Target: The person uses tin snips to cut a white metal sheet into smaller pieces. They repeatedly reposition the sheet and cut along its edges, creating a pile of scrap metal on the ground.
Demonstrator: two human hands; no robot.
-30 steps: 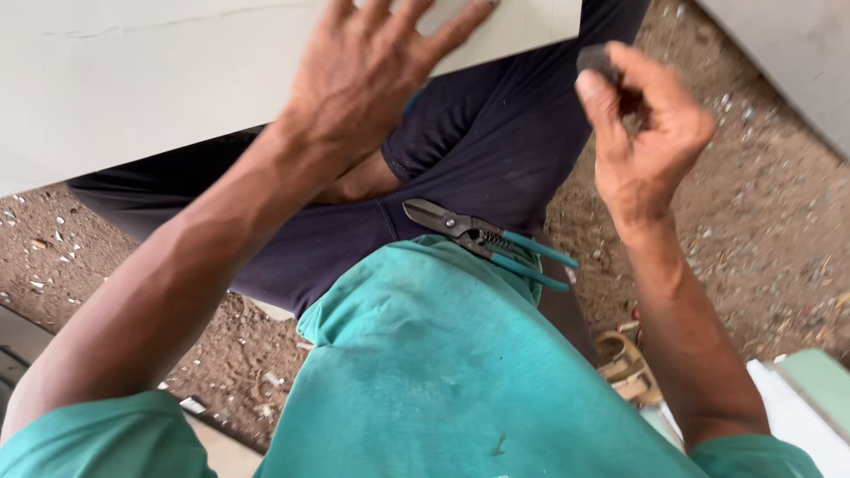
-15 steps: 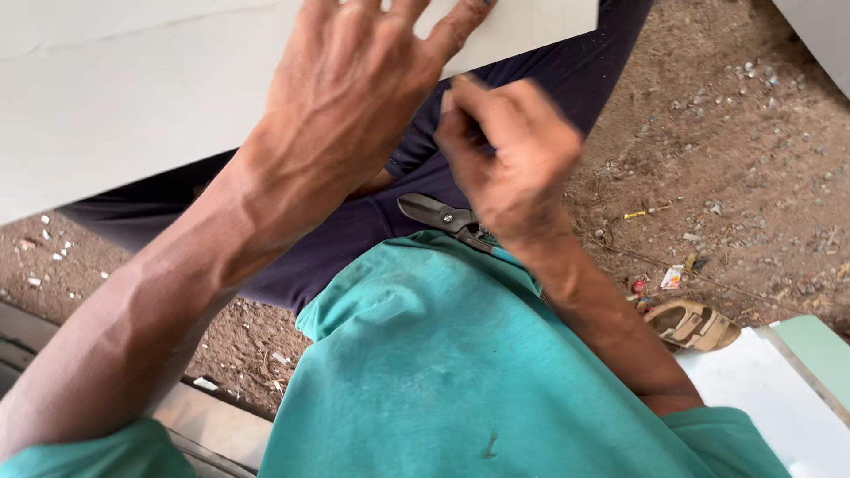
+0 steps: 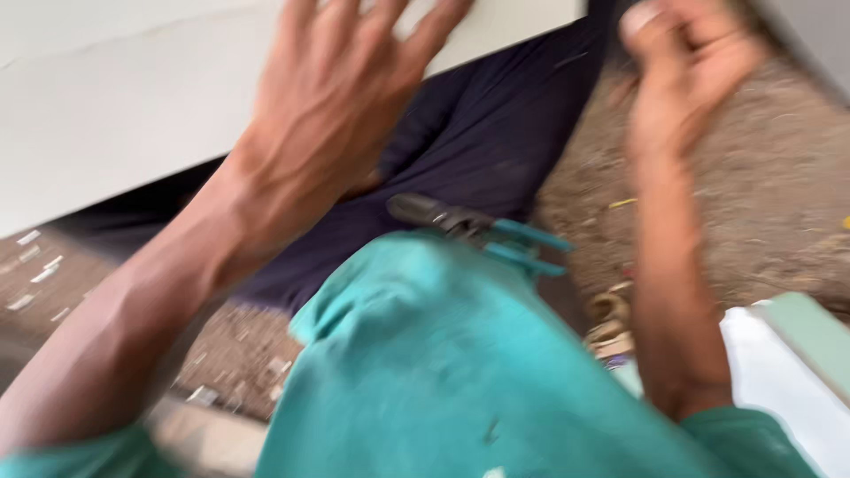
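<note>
Right hand (image 3: 686, 66) has swung up and away from the snips since 0.5 s ago, now blurred, loosely curled, can't tell if gripping anything. I see left hand (image 3: 341, 97) spread flat on white panel (image 3: 106, 115). Teal-handled snips (image 3: 482, 232) lie on lap, below/between both hands, untouched.

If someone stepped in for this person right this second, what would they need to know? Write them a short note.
Left hand: spread flat on the white sheet that lies across the lap.
Right hand: raised off to the side, blurred; whether it holds anything cannot be told.
Snips with teal handles: lying on the lap, touched by neither hand.
Done: no cut or mark shows on the sheet.
Left: the snips are not picked up; the sheet is only steadied.
</note>
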